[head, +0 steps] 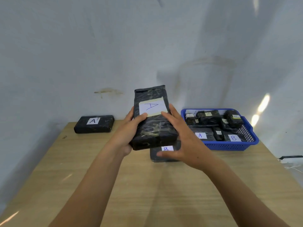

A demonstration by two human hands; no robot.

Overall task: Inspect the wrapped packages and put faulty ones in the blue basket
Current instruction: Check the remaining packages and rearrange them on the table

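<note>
A smooth, light wood bench (114, 185) stands by a pale wall. The left hand (129, 130) grips a long flat black package (154, 126), shiny and crinkly, up in the air. The right hand (183, 141) is spread flat against its side. The holey blue basket (229, 145) at the right holds many small black packages (208, 118).

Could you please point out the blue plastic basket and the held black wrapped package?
Blue plastic basket (229, 145): head view, front wall.
Held black wrapped package (154, 130): head view, top face.
</note>
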